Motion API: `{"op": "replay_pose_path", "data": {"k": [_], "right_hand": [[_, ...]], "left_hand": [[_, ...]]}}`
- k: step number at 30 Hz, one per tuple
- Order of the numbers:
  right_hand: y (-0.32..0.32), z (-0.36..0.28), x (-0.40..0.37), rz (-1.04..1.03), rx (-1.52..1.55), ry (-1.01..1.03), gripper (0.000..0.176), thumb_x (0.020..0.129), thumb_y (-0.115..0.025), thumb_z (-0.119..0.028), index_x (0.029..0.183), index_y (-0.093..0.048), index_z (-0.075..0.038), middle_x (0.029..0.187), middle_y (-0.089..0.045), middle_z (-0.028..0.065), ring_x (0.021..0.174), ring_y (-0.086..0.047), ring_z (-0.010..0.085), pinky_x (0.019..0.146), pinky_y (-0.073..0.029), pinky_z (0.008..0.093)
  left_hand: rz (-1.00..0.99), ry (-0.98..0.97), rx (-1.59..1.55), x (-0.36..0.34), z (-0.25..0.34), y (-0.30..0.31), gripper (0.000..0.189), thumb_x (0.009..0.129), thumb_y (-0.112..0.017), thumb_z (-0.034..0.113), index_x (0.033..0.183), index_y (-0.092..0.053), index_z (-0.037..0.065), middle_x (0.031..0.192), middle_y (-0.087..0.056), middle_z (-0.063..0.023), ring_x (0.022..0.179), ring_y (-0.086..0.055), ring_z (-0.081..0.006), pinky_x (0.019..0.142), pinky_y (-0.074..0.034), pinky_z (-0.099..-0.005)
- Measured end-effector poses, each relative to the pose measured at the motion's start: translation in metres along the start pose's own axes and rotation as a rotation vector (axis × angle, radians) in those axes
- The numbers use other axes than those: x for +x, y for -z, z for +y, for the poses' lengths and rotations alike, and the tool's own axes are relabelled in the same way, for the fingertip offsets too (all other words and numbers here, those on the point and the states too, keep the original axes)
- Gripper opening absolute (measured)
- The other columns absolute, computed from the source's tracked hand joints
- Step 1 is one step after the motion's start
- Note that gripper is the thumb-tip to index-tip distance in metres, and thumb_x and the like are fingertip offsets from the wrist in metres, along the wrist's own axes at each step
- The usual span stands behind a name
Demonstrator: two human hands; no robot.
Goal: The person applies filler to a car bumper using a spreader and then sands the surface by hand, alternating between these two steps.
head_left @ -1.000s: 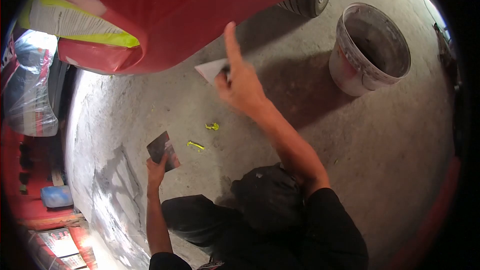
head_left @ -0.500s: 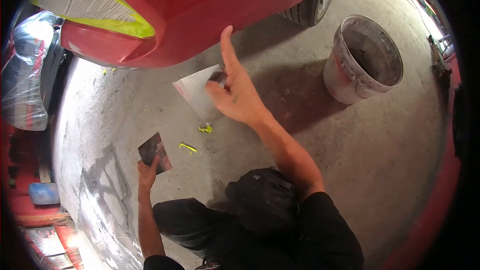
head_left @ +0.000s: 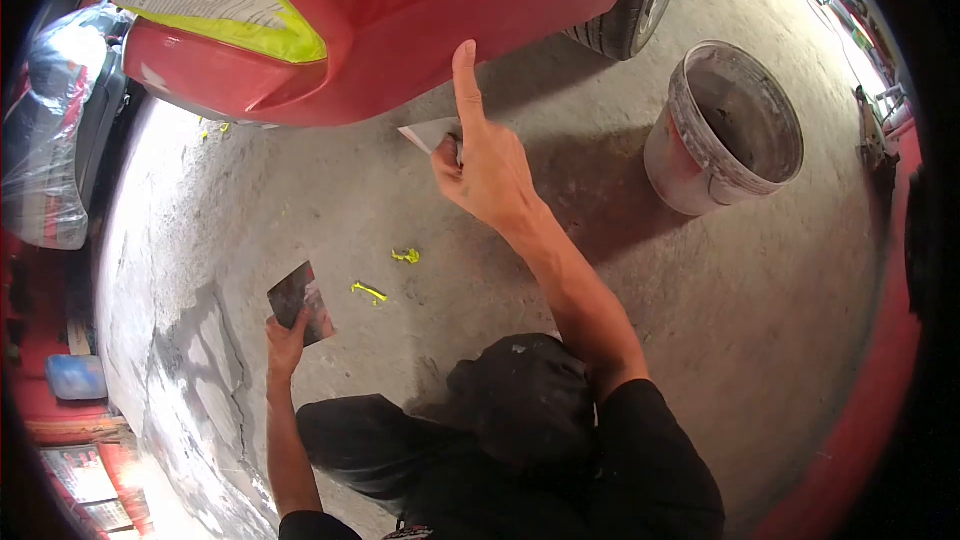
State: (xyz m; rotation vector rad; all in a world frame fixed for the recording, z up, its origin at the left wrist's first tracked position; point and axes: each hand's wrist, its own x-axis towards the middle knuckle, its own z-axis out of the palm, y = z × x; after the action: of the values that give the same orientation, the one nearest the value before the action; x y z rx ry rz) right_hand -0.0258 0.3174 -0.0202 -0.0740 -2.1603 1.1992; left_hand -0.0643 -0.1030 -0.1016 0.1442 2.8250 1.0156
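Right hand [head_left: 485,175] lifted its spreader [head_left: 428,133] back toward the bumper [head_left: 400,40].

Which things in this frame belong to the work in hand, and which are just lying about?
In hand: right hand gripping pale spreader near red car panel; left hand holding dark board.
Lying about: bucket, yellow scraps, blue container.

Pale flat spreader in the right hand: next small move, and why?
Probably raise the pale flat spreader onto the red car panel. The right hand grips it just under the panel's lower edge, index finger pointing up at the red surface; whether the blade touches yet is unclear. The left hand holds the dark square plate low, well apart.
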Motion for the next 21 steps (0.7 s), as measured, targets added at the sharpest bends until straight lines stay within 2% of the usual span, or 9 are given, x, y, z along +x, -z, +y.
{"op": "replay_pose_path", "data": {"k": [2, 5, 9, 11, 14, 17, 21], "right_hand": [[-0.002, 0.004, 0.0, -0.04, -0.011, -0.022, 0.112, 0.07, -0.064, 0.004, 0.156, 0.005, -0.013, 0.065, -0.064, 0.0132, 0.057, -0.063, 0.033, 0.057, -0.05, 0.0407], [-0.013, 0.013, -0.005, -0.009, -0.001, 0.007, 0.109, 0.072, -0.06, 0.006, 0.157, 0.005, -0.014, 0.056, -0.052, 0.0135, 0.049, -0.055, 0.0305, 0.053, -0.046, 0.0372], [-0.015, 0.019, -0.011, -0.037, -0.043, -0.007, 0.108, 0.072, -0.06, 0.006, 0.157, 0.002, -0.015, 0.058, -0.054, 0.0137, 0.05, -0.056, 0.0312, 0.053, -0.046, 0.0372], [-0.01, 0.019, -0.014, -0.051, -0.077, -0.025, 0.106, 0.072, -0.059, 0.006, 0.158, 0.0, -0.016, 0.059, -0.055, 0.0138, 0.05, -0.056, 0.0313, 0.053, -0.047, 0.0371], [0.005, 0.016, -0.009, 0.076, -0.076, 0.024, 0.103, 0.072, -0.059, 0.006, 0.158, -0.006, -0.018, 0.06, -0.055, 0.0134, 0.051, -0.056, 0.0306, 0.055, -0.047, 0.0363], [0.012, 0.008, 0.0, 0.093, -0.149, 0.063, 0.1, 0.073, -0.058, 0.006, 0.158, -0.01, -0.018, 0.06, -0.054, 0.0133, 0.051, -0.055, 0.0297, 0.056, -0.047, 0.036], [0.004, 0.012, -0.003, 0.057, -0.101, 0.026, 0.1, 0.073, -0.058, 0.007, 0.158, -0.011, -0.018, 0.059, -0.053, 0.013, 0.05, -0.053, 0.029, 0.056, -0.047, 0.0363]], "left_hand": [[0.003, 0.0, 0.021, -0.002, 0.005, 0.001, 0.032, 0.089, -0.071, 0.026, 0.093, -0.069, -0.006, 0.08, -0.07, -0.0088, 0.072, -0.062, -0.0142, 0.067, -0.05, -0.033], [-0.033, 0.017, 0.015, 0.0, -0.001, 0.001, 0.033, 0.089, -0.071, 0.026, 0.094, -0.068, -0.007, 0.082, -0.07, -0.0086, 0.073, -0.062, -0.0146, 0.068, -0.05, -0.0329], [-0.017, 0.012, -0.018, 0.005, -0.013, -0.002, 0.031, 0.088, -0.071, 0.026, 0.089, -0.069, -0.005, 0.074, -0.068, -0.0061, 0.068, -0.059, -0.011, 0.063, -0.049, -0.0322], [-0.013, 0.003, -0.032, 0.004, -0.012, -0.002, 0.032, 0.088, -0.072, 0.026, 0.088, -0.069, -0.005, 0.073, -0.068, -0.0062, 0.067, -0.059, -0.0112, 0.063, -0.048, -0.0324], [0.001, -0.021, -0.024, 0.006, -0.022, -0.003, 0.032, 0.088, -0.072, 0.027, 0.088, -0.069, -0.005, 0.073, -0.068, -0.0061, 0.067, -0.059, -0.0111, 0.062, -0.048, -0.0323], [0.008, -0.02, -0.016, 0.001, -0.015, -0.001, 0.031, 0.088, -0.071, 0.026, 0.087, -0.069, -0.005, 0.073, -0.068, -0.0055, 0.067, -0.058, -0.0107, 0.062, -0.048, -0.0319], [-0.003, -0.017, -0.052, -0.002, -0.003, -0.001, 0.028, 0.089, -0.07, 0.024, 0.087, -0.068, -0.004, 0.071, -0.067, -0.005, 0.067, -0.058, -0.0101, 0.061, -0.048, -0.0316]]}}
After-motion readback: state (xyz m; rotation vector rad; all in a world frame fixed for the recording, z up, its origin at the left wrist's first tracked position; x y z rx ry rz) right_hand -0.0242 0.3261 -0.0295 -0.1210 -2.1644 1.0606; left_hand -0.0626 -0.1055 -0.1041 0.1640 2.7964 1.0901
